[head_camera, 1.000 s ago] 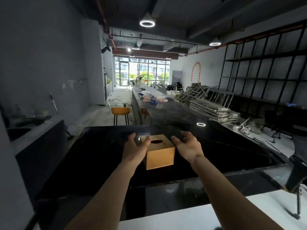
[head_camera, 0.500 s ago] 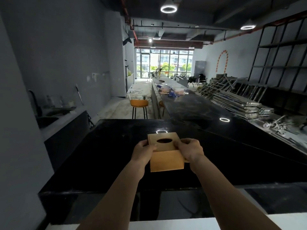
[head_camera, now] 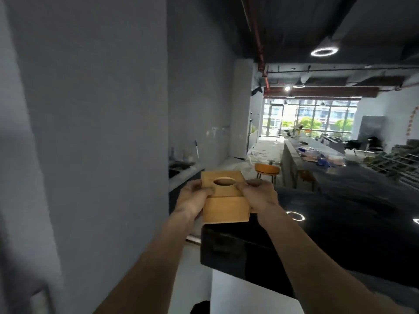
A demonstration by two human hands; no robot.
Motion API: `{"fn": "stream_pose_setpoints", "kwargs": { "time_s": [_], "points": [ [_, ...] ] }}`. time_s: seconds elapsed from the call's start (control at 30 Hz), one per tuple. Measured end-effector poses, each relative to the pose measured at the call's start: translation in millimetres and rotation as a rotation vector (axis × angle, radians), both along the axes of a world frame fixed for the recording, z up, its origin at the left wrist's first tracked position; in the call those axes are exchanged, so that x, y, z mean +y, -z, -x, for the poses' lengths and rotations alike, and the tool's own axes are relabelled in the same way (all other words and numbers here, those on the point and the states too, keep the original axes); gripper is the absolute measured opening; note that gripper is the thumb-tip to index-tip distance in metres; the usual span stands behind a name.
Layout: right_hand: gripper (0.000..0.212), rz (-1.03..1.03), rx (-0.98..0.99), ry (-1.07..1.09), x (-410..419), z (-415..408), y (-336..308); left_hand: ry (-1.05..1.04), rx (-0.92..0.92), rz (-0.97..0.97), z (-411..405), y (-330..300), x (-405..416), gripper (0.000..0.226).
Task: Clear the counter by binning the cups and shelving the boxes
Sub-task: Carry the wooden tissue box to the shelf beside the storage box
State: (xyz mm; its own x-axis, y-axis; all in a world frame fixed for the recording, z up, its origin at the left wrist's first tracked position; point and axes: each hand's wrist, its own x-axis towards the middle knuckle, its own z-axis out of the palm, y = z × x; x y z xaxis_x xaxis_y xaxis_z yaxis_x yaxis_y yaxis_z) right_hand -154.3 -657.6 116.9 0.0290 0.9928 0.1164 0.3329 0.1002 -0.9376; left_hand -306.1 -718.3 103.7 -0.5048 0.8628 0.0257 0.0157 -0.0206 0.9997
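A wooden tissue box with an oval hole in its top is held in the air between both hands, off the glossy black counter. My left hand grips its left side with the thumb on the top. My right hand grips the right side, fingers curled over the top edge. The box hangs over the counter's left front corner, beside a grey wall. No cups are visible near me.
A grey wall fills the left. Behind it runs a side counter with a sink. An orange stool stands by the long counter, which carries clutter far back. Stacked metal racks lie at right.
Both hands closed on the tissue box and lifted it off the counter. The view has swung left, so the box now hangs by the counter's left corner near the wall.
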Motion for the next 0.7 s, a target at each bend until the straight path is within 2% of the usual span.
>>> {"fn": "stream_pose_setpoints", "kwargs": {
  "time_s": [0.13, 0.37, 0.47, 0.6, 0.7],
  "points": [
    [0.016, -0.01, 0.023, -0.221, -80.8, 117.8, -8.7, -0.239, 0.0, -0.026, 99.9, -9.3, -106.5, 0.042],
    [0.025, -0.009, 0.048, -0.589, -248.9, 301.2, -3.4, -0.625, -0.016, -0.057, 234.3, -3.3, -324.7, 0.045],
    [0.033, -0.005, 0.035, -0.781, -328.4, 355.2, 0.2, -0.797, -0.001, -0.047, 263.2, 3.1, -419.2, 0.046],
    [0.03, 0.025, 0.041, -1.029, -423.8, 402.0, 5.6, -0.998, 0.023, -0.039, 277.4, 8.5, -527.0, 0.047],
    [0.036, 0.031, 0.051, -1.189, -481.4, 429.3, 13.3, -1.158, 0.024, -0.041, 279.9, 12.9, -588.0, 0.048]
  ]
}}
